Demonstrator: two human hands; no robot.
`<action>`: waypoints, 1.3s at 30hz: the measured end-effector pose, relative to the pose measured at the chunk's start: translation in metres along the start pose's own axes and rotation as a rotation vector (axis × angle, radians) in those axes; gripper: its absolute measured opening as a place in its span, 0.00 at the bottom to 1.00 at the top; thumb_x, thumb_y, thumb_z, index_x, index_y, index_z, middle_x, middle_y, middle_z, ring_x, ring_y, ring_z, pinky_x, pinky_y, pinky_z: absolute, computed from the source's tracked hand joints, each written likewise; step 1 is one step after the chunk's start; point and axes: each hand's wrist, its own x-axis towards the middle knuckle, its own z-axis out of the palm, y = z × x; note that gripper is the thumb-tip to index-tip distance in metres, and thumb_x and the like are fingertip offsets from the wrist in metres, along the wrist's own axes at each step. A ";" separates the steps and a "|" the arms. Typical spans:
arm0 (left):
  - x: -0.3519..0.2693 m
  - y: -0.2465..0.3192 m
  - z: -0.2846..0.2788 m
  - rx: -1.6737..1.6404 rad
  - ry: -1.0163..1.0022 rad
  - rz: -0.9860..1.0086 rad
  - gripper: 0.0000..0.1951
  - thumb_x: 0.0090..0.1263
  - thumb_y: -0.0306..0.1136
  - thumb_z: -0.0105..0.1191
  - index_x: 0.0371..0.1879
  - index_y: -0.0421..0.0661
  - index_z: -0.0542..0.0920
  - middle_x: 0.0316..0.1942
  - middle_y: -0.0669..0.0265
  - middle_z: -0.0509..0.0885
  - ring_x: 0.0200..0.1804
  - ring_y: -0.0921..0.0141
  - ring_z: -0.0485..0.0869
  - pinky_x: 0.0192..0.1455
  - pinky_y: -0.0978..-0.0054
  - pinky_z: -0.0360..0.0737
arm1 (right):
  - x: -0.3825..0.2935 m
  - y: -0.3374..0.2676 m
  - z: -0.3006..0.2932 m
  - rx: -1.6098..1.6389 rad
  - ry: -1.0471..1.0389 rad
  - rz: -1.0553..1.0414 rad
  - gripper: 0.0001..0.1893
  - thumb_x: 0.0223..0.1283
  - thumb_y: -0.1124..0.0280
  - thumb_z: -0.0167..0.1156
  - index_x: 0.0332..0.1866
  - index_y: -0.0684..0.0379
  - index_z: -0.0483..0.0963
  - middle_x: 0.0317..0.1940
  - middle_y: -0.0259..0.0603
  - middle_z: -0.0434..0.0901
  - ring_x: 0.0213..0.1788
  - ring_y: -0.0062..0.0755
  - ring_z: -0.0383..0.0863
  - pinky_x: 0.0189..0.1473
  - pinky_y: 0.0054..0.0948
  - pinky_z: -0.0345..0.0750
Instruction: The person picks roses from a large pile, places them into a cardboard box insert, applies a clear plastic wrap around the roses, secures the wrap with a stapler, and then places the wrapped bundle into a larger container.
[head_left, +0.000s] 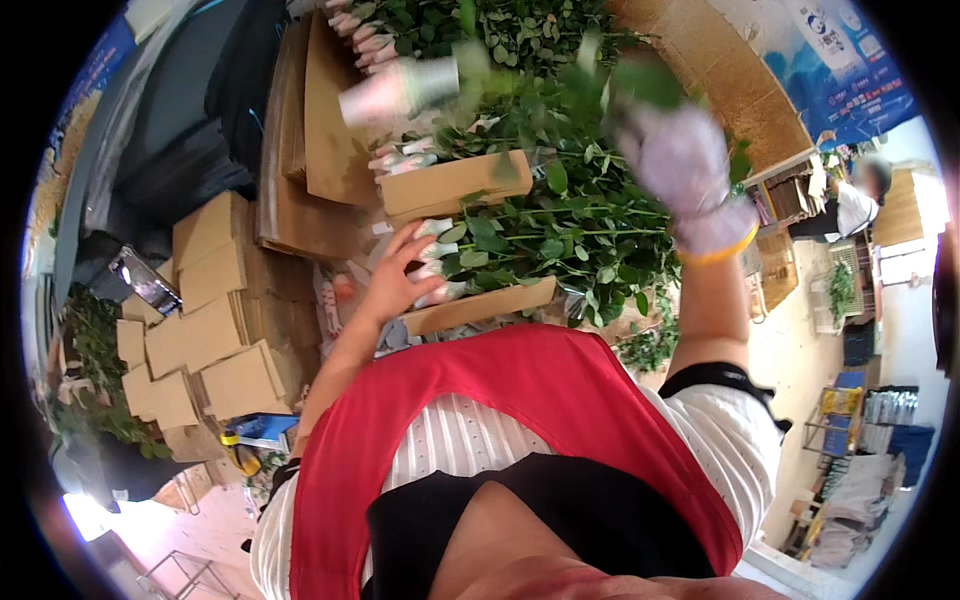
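Note:
My right hand (679, 161), in a pale work glove with a yellow cuff edge, is closed around the leafy stem of a flower, blurred by motion. That flower's head, in a white and pink sleeve (401, 90), points left above the bench. My bare left hand (405, 274) rests with spread fingers on several sleeved flower heads (442, 251); whether it grips them cannot be told. Their green stems (570, 240) run right, between a cardboard strip (487, 304) near me and a folded cardboard piece (457, 184) beyond. More sleeved flowers (375, 49) lie at the far side.
Upright cardboard sheets (330, 120) stand left of the flowers, with stacked cardboard pieces (217, 337) nearer me. A cardboard panel (720, 75) borders the far right. A yellow-capped bottle (240, 454) is at lower left. Another person (855, 202) is at the far right.

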 end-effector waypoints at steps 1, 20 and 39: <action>0.003 0.005 0.001 0.016 0.001 0.009 0.31 0.53 0.29 0.69 0.59 0.46 0.77 0.71 0.59 0.64 0.61 0.62 0.76 0.57 0.70 0.80 | -0.018 -0.008 0.009 0.090 -0.223 0.017 0.11 0.59 0.61 0.60 0.43 0.52 0.80 0.28 0.47 0.82 0.30 0.44 0.83 0.35 0.39 0.81; -0.001 -0.006 0.005 -0.026 0.074 0.054 0.31 0.49 0.30 0.72 0.57 0.47 0.78 0.66 0.59 0.68 0.63 0.60 0.73 0.56 0.68 0.80 | 0.006 -0.089 0.028 0.900 -0.419 -0.416 0.24 0.50 0.60 0.69 0.53 0.55 0.76 0.35 0.45 0.83 0.38 0.47 0.83 0.41 0.40 0.78; 0.033 0.025 0.019 0.111 0.292 -0.499 0.14 0.71 0.43 0.49 0.39 0.47 0.83 0.30 0.54 0.85 0.36 0.51 0.84 0.40 0.54 0.78 | -0.043 -0.134 0.171 0.950 -0.346 -0.650 0.28 0.53 0.65 0.62 0.63 0.58 0.69 0.65 0.51 0.67 0.71 0.50 0.62 0.72 0.42 0.59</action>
